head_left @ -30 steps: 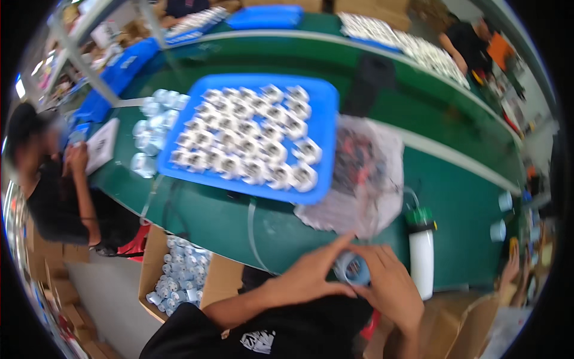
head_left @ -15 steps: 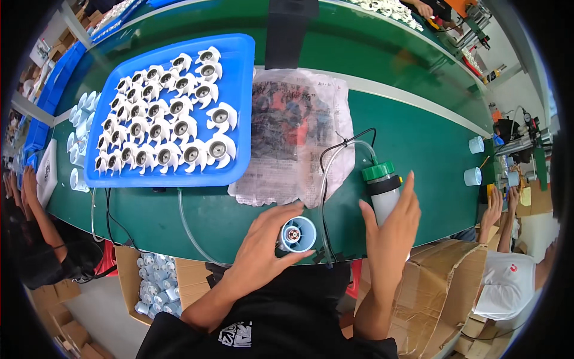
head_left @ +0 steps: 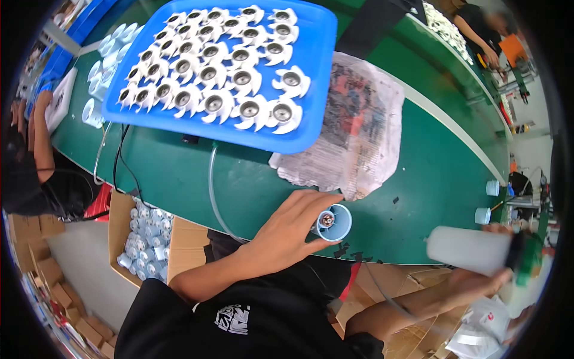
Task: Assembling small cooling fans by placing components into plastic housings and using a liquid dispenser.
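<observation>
Pointing sideways now — the white bottle (head_left: 469, 249), farther from the cup (head_left: 341, 224).

Your left hand (head_left: 293, 227): cup (head_left: 342, 222), before sheet (head_left: 371, 131) | your right hand (head_left: 487, 281): bottle (head_left: 469, 248), right of cup | on desk (head_left: 424, 191): impellers (head_left: 215, 104) in tray (head_left: 318, 78), left of sheet

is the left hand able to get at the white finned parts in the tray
Probably not unless freed: the left hand holds the light blue cup, though nothing seems to block the way over the green tabletop to the finned parts.
</observation>
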The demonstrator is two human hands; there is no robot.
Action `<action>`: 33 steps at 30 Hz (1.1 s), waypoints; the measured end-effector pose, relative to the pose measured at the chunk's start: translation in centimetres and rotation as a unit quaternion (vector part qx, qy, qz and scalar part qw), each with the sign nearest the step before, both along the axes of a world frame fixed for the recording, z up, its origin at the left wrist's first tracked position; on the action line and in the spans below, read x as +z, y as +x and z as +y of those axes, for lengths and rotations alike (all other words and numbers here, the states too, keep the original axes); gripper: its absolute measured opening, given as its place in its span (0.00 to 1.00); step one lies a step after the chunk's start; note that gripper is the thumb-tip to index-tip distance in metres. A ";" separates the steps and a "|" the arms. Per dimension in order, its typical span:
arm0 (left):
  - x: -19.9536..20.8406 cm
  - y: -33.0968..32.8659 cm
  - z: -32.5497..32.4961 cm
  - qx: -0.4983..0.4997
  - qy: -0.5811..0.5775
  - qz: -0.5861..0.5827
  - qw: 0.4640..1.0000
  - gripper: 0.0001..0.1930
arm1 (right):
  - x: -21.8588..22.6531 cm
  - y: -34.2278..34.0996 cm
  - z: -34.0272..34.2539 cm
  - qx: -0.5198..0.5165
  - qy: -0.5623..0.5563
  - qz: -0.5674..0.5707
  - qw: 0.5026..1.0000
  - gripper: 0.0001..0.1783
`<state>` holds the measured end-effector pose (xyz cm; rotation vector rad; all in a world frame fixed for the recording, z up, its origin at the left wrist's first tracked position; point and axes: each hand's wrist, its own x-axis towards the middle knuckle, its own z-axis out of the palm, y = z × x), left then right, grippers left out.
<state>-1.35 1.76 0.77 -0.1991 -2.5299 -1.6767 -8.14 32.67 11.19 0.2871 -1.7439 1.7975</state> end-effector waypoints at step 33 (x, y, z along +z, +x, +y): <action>-1.1 0.3 -0.5 -0.043 0.005 0.038 0.998 0.38 | -5.7 -0.4 -9.8 0.272 -0.304 -0.049 0.912 0.45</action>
